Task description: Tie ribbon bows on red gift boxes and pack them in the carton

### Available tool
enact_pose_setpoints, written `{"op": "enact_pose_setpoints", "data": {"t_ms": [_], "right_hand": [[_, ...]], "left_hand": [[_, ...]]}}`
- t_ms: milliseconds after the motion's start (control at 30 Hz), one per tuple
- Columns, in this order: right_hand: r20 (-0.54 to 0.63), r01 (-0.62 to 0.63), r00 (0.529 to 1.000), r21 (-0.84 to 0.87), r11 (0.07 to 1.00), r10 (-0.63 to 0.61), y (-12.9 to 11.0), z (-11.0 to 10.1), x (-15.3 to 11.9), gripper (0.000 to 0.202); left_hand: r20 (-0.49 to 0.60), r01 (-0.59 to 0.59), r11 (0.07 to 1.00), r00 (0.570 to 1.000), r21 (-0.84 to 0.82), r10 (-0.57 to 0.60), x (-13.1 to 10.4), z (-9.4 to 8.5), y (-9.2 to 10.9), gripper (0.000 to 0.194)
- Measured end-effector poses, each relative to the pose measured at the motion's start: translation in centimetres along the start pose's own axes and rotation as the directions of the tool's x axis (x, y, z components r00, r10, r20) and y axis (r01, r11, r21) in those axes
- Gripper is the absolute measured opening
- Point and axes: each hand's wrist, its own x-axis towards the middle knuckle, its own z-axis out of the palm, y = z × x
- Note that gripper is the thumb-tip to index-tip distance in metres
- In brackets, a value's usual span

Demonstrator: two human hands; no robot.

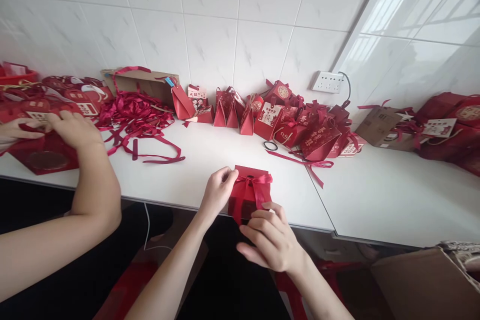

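A small red gift box (265,190) stands at the front edge of the white table, with a red ribbon bow (258,180) tied on its front and two tails hanging down. My left hand (219,189) is at the bow's left side, thumb and finger pinched together on the ribbon loop at the box's upper left edge. Just below and to the right of the box is my right hand (272,235). Its fingers are spread and bent, the fingertips close to the box's lower right side; no object shows in them.
A co-worker's hands (77,130) handle a red box at the left. Loose red ribbons (135,112) spill from a cardboard box (165,87). Finished-looking red gift boxes (268,117) line the wall, near a power strip (328,82). A cardboard carton (423,280) stands lower right.
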Motion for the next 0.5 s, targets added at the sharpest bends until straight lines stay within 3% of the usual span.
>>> {"op": "enact_pose_setpoints", "data": {"t_ms": [67, 133, 167, 233, 300, 367, 400, 433, 500], "right_hand": [[-0.13, -0.115, 0.983, 0.128, 0.985, 0.132, 0.8, -0.5, 0.1, 0.022], [-0.167, -0.34, 0.907, 0.246, 0.908, 0.386, 2.2, -0.8, 0.1, 0.05], [-0.097, -0.462, 0.86, 0.268, 0.845, 0.501, 3.0, -0.9, 0.0, 0.067], [0.181, -0.641, 0.767, 0.237, 0.73, 0.615, 4.4, -0.7, -0.3, 0.096], [0.41, -0.709, 0.688, 0.205, 0.675, 0.599, 5.2, -0.2, -0.7, 0.101], [0.435, -0.714, 0.68, 0.21, 0.668, 0.59, 5.1, 0.3, -1.0, 0.097], [0.388, -0.695, 0.705, 0.212, 0.687, 0.594, 4.9, 0.5, -1.2, 0.094], [0.315, -0.666, 0.739, 0.21, 0.716, 0.595, 4.5, 0.6, -1.2, 0.092], [0.158, -0.589, 0.808, 0.2, 0.783, 0.568, 3.6, 0.4, -1.2, 0.087]], "left_hand": [[0.013, 0.009, 1.0, 1.0, 0.027, -0.01, 0.1, -0.2, 0.0, 0.038], [0.005, 0.01, 0.999, 1.0, 0.053, -0.01, 0.2, -0.3, 0.0, 0.033], [-0.015, 0.001, 0.998, 1.0, 0.063, 0.0, 0.3, -0.4, 0.0, 0.029], [-0.065, -0.034, 0.997, 0.997, 0.073, 0.039, 0.2, -0.4, 0.2, 0.022], [-0.102, -0.107, 0.991, 0.988, 0.075, 0.114, -0.2, -0.2, 0.4, 0.018], [-0.142, -0.27, 0.955, 0.947, 0.126, 0.287, -1.0, 0.1, 0.6, 0.014], [-0.164, -0.393, 0.901, 0.892, 0.182, 0.422, -1.5, 0.3, 0.7, 0.01], [-0.176, -0.527, 0.81, 0.799, 0.258, 0.576, -2.0, 0.6, 0.8, 0.005], [-0.137, -0.732, 0.54, 0.537, 0.414, 0.832, -3.3, 1.0, 1.1, 0.008]]}}
